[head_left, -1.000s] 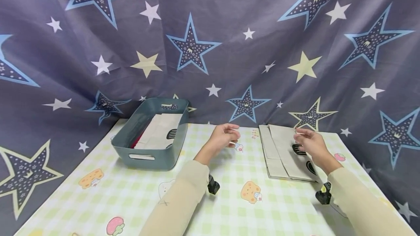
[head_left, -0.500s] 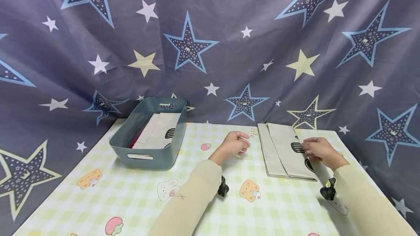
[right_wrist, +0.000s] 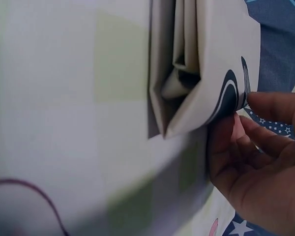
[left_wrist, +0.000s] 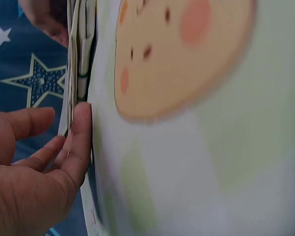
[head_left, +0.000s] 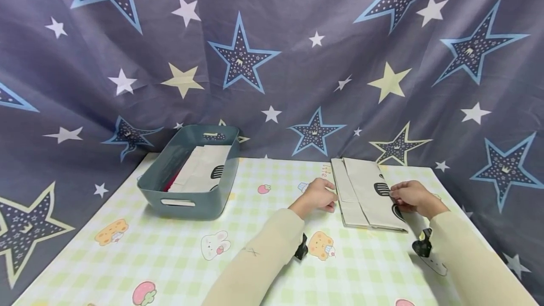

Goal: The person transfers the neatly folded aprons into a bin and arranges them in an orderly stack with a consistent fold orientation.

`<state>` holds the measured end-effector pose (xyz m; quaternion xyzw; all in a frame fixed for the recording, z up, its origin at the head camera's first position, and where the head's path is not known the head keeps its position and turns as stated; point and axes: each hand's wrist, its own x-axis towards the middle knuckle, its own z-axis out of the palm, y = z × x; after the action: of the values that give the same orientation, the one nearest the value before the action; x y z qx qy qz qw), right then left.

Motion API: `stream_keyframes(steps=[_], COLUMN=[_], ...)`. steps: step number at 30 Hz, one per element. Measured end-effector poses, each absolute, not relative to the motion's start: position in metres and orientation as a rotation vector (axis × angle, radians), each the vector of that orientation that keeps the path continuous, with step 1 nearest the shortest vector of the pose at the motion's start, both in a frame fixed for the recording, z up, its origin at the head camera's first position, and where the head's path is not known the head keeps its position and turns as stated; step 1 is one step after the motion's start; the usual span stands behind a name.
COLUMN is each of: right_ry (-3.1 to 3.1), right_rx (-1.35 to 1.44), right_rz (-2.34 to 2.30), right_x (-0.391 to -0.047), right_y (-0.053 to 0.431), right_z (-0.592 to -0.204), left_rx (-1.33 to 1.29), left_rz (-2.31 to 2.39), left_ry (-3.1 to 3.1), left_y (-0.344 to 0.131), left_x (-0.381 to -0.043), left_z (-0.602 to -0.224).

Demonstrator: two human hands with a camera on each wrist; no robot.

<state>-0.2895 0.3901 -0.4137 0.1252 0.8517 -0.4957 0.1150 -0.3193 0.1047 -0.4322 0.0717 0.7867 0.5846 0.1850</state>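
A folded cream cloth (head_left: 364,197) with black prints lies flat at the back right of the table, its stacked layers showing in the right wrist view. Along its left edge, my left hand (head_left: 319,195) touches the layers with fairly straight fingers, and the thumb stays apart from the cloth in the left wrist view. At the opposite edge, my right hand (head_left: 412,197) has its thumb against the printed top face and its curled fingers at the underside, pinching the edge. The right fingertips are partly hidden by the cloth.
A blue-grey plastic bin (head_left: 221,202) stands at the back left, holding another cream printed cloth (head_left: 197,174) and something red (head_left: 171,181). A checked tablecloth (head_left: 178,268) covers the table, and a star-patterned curtain (head_left: 272,22) hangs behind it.
My left hand has moved right and reached the cloth's left edge. My right hand has come down from above the cloth to its right edge. The cloth has stayed in place.
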Motion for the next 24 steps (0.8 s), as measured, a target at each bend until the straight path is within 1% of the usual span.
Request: stream_keyframes(steps=[5,12,16,24], right_ry=[2.514,2.451,2.434,2.392], right_rx=[0.418,0.453,0.414,0.424], right_rz=[-1.427,-1.464,-1.498,-1.572], right_x=[-0.292,-0.292,-0.292,-0.293], right_y=[0.387,0.382,0.383,0.386], right_z=[-0.415,-0.417,-0.418,-0.418], left_rx=[0.089,-0.149,-0.187,-0.226], left_rz=[1.844,2.061,2.112,2.112], left_ry=[2.023,1.814,1.735,1.636], left_y=[0.113,0.116,0.118,0.119], left_x=[-0.317,-0.317,-0.317,-0.317], left_z=[-0.434,-0.438,-0.437,-0.434])
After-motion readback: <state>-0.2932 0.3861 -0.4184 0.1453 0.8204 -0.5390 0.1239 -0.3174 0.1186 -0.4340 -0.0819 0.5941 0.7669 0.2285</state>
